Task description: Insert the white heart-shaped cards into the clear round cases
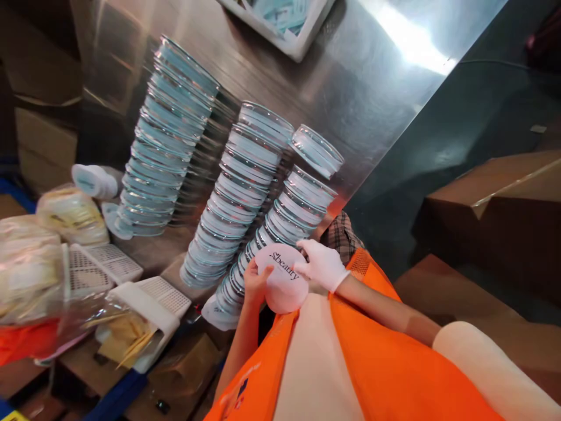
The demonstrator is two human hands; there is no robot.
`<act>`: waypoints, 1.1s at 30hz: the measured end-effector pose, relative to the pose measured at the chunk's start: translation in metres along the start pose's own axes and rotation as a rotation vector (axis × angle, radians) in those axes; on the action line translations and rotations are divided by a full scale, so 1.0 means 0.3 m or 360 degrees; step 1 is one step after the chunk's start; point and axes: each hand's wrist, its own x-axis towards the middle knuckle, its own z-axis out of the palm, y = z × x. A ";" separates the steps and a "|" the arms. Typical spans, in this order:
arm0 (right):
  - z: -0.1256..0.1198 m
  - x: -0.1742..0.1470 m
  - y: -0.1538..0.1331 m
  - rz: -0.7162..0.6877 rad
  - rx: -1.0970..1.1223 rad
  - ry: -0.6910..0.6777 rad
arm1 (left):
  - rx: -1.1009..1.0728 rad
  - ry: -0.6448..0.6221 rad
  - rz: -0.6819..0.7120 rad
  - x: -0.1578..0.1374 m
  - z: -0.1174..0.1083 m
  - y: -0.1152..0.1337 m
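A round white disc (280,295) with dark lettering that ends in "beauty" is held low in front of my body. My bare left hand (256,283) grips its left edge, thumb on the face and fingers partly hidden behind. On the opposite edge, my white-gloved right hand (323,266) has its fingertips closed on the rim near the lettering. Just beyond my hands lies a row of shiny, clear-rimmed round pieces with white faces (280,219). A middle row (239,190) and a longer left row (164,140) lie beside it, and a short stack (318,151) sits at the right.
The metal table (350,76) has a white bin (284,38) of packets at its far side. To the left are small white cups (94,180), bagged goods (72,216) and white perforated baskets (100,266). Cardboard boxes (495,210) stand on the floor at right.
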 end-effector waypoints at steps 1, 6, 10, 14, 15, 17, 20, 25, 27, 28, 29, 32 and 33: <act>0.007 -0.007 0.010 -0.0007 0.0013 -0.0056 | -0.0005 0.0019 -0.0027 -0.012 0.004 -0.003; -0.023 -0.034 0.068 -0.0063 0.0074 0.0274 | -0.0023 -0.0233 -0.0130 -0.056 -0.020 0.029; -0.115 -0.043 0.114 -0.0025 -0.0230 0.0821 | -0.0064 -0.0361 -0.0189 -0.044 -0.026 0.057; -0.193 -0.039 0.078 -0.0135 -0.0693 0.0830 | -0.0110 -0.0022 0.0051 0.056 0.012 0.064; -0.205 -0.036 0.053 -0.0144 -0.0788 0.0793 | -0.0118 0.0044 0.0131 0.087 0.025 0.067; -0.223 -0.024 -0.010 -0.0138 -0.0945 0.0714 | -0.0143 0.0123 0.0272 0.146 0.054 0.072; -0.239 0.019 -0.108 -0.0085 -0.1096 0.0577 | -0.0242 0.0160 0.0365 0.205 0.090 0.072; -0.236 0.164 -0.149 0.0004 -0.1172 0.0307 | -0.0413 0.0059 0.0345 0.225 0.112 0.057; -0.208 0.218 -0.108 -0.0015 -0.1176 0.0311 | -0.0451 0.0038 0.0359 0.225 0.116 0.056; -0.189 0.239 -0.079 -0.0029 -0.1171 0.0330 | -0.0475 0.0024 0.0363 0.227 0.119 0.057; -0.167 0.256 -0.048 -0.0045 -0.1155 0.0343 | -0.0503 0.0004 0.0366 0.229 0.123 0.059; -0.109 0.282 0.043 -0.0053 -0.0984 0.0350 | -0.0602 -0.0048 0.0391 0.243 0.134 0.064; -0.099 0.286 0.069 -0.0067 -0.0869 0.0366 | -0.0626 -0.0051 0.0405 0.248 0.138 0.065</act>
